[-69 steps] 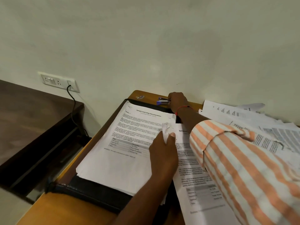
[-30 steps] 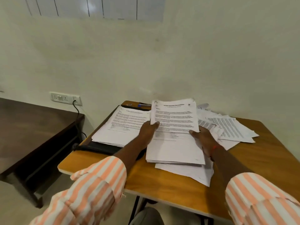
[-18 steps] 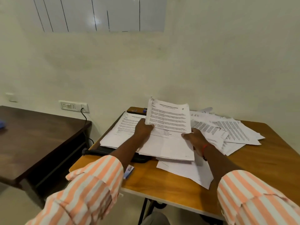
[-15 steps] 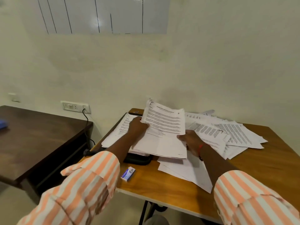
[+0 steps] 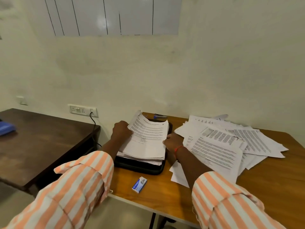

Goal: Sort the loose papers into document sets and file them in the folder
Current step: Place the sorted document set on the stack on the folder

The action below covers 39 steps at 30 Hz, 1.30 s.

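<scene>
On the black folder (image 5: 140,167), the left grip (image 5: 121,130) and right grip (image 5: 173,142) hold a paper stack (image 5: 148,141) by its sides.

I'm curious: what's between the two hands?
Head view: a paper stack, lying on the black folder, sits between left hand and right hand.

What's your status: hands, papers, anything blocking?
Left hand and right hand grip paper set by its side edges. Set sits atop the stack on the black folder. Loose papers spread at right; nothing blocking.
</scene>
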{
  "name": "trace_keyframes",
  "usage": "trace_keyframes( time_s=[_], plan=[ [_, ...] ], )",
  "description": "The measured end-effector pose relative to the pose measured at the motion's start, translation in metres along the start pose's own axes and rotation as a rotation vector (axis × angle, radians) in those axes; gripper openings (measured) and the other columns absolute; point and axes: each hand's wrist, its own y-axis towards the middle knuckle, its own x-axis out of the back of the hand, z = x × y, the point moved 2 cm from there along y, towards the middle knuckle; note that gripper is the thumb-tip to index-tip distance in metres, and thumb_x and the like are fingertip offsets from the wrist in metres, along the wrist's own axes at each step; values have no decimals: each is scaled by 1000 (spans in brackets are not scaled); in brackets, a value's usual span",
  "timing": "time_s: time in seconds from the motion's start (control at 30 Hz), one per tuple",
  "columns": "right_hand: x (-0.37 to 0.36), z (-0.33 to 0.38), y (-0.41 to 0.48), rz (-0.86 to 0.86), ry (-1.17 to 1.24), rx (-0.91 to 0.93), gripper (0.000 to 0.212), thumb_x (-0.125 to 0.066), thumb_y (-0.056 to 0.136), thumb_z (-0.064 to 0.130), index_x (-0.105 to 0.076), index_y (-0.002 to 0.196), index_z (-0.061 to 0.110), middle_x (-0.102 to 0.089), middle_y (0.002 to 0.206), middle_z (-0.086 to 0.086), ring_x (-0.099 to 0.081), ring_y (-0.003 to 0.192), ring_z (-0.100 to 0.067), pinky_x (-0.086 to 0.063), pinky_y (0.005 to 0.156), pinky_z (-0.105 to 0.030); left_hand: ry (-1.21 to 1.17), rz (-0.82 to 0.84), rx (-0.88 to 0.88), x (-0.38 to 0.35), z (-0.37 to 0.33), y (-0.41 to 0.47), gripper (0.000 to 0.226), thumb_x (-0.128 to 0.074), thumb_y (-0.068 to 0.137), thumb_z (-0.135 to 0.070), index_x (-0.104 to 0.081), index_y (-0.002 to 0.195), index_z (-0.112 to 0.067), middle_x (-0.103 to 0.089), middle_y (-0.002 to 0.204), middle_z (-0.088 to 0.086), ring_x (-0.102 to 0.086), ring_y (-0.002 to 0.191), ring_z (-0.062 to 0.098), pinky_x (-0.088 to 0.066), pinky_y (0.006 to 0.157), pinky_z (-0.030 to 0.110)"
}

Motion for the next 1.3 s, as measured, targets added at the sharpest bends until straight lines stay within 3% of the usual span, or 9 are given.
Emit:
trace_keyframes(
  time_s=[0.07,0.33,0.57,0.8,0.9,1.0,1.07,1.13,1.3],
  plan=[
    [-3,3,-1,-20,-30,17,18,-63,96,15,-70,111,9,-71,107,-8,-64,89,-20,-46,65,-19,-6,-5,7,0,4,5,30,-80,82,-18,-74,110,-6,-73,109,15,-67,101,34,-51,78,33],
    [-17,-9,-5,-127,-41,23,20,-66,95,13,-64,115,9,-68,116,-9,-65,103,-24,-47,77,-23,116,28,-11,-21,25,8,26,-68,93,-23,-74,111,-6,-73,107,14,-67,99,31,-53,84,37],
    [-25,-15,-7,-141,-23,6,12,-66,94,16,-64,105,11,-69,110,-8,-58,85,-13,-35,56,-13,105,19,18,-27,33,10,27,-61,98,-23,-70,112,-2,-69,110,16,-64,101,33,-50,82,38],
    [-27,-13,-9,-137,12,-6,15,-65,96,21,-65,107,10,-69,115,-9,-67,101,-23,-36,57,-12,213,-28,-31,-35,39,13,27,-56,100,-23,-67,108,1,-66,113,20,-61,105,36,-48,88,41],
    [-22,-11,-10,-141,2,2,16,-62,98,22,-64,105,9,-66,102,-5,-64,96,-19,-38,62,-15,325,-110,-14,-34,29,8,33,-54,100,-33,-62,114,-5,-61,117,19,-57,109,35,-48,91,43],
    [-3,-16,-9,-217,-21,-13,12,-61,97,19,-63,91,9,-60,84,-3,-62,87,-21,-44,65,-20,340,-195,-113,-42,-4,0,41,-59,96,-34,-59,128,-8,-59,119,18,-54,113,35,-45,96,45],
    [14,-24,-7,-261,-93,-19,11,-62,96,19,-66,100,9,-66,98,-8,-65,95,-26,-55,81,-29,255,-156,-212,-58,-36,-10,46,-63,95,-33,-59,135,-10,-59,128,17,-53,120,34,-42,102,44],
    [32,-35,-5,-284,-126,-38,26,-60,96,21,-65,118,7,-67,117,-12,-64,108,-29,-52,92,-33,143,-57,-238,-80,-68,-22,47,-64,96,-35,-58,138,-15,-56,138,13,-50,128,31,-38,109,42],
    [91,-82,-5,-331,-222,-58,26,-60,89,16,-64,111,3,-63,117,-19,-60,110,-37,-48,86,-35,-89,141,-275,-150,-141,-58,39,-70,92,-31,-66,129,-19,-63,133,5,-62,116,22,-49,101,33]
  ],
)
